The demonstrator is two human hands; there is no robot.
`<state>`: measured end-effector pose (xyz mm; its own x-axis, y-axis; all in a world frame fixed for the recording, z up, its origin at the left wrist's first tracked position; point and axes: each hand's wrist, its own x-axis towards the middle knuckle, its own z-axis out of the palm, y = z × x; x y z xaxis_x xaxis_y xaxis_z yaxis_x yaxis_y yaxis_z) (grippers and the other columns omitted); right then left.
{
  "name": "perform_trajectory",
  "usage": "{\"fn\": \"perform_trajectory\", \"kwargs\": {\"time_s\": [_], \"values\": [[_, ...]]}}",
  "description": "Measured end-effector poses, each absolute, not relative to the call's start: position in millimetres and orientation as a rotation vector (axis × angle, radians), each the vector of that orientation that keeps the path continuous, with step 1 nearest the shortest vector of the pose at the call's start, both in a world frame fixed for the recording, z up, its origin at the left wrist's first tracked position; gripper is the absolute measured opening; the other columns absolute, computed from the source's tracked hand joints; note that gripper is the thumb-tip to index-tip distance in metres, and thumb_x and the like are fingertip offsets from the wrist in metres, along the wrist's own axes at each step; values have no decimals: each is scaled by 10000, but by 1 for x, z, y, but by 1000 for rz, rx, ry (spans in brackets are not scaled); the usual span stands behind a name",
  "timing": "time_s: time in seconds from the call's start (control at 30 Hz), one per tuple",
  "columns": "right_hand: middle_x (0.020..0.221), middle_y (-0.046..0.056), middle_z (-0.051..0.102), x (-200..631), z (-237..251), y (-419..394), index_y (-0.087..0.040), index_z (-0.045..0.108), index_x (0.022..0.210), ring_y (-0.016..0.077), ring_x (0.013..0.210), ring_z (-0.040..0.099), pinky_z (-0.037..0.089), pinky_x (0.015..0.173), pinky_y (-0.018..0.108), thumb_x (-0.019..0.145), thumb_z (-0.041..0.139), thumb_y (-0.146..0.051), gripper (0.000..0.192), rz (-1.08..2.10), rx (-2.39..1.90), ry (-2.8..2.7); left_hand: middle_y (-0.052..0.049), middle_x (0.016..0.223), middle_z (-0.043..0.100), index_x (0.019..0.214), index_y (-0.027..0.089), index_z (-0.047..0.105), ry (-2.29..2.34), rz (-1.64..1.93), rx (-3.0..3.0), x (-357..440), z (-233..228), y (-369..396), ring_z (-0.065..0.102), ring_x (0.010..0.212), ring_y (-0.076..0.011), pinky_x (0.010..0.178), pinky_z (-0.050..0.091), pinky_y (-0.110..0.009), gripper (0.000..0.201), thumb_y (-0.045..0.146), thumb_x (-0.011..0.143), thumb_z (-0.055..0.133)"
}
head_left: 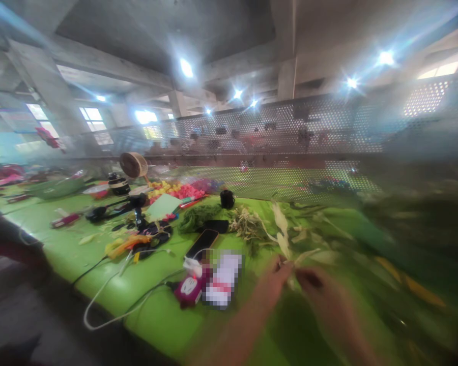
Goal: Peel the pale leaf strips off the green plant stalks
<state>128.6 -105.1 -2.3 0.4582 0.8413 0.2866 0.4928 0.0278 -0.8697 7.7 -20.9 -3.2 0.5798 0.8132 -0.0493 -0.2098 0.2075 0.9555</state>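
The picture is blurred by motion. My left hand [275,278] and my right hand [320,292] meet low at the middle right over the green table [99,274]. Both pinch a pale dried leaf strip [286,244] that rises from between the fingertips. The right fingers look dark at the tip. A heap of dried pale leaves and stems [248,226] lies just behind the hands.
Left of my hands lie a phone [201,243], a magenta power bank [189,290] with a white cable [110,300], a green leafy clump [196,216], a black cup [226,199], scissors, coloured flower pieces [179,190] and a small fan [133,165]. A perforated screen [290,132] runs behind.
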Motion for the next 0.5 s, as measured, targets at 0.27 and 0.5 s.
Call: {"fn": "perform_trajectory", "kwargs": {"time_s": [0.27,0.5], "values": [[873,59,768,119,22,-106,-216,742,884,269,839,699,534,729,324,656,702,-488,358,770,-1448,-830,51,594,460,790,154,563,524,706,1022,10,6,-28,391,506,-63,526,310,-209,321,436,723,702],[747,31,735,121,21,-108,-209,702,790,256,837,682,526,737,309,632,761,-456,299,793,-1389,-693,30,683,512,871,169,612,613,671,1277,8,-5,-25,432,598,-84,580,328,-212,301,457,788,643]]}}
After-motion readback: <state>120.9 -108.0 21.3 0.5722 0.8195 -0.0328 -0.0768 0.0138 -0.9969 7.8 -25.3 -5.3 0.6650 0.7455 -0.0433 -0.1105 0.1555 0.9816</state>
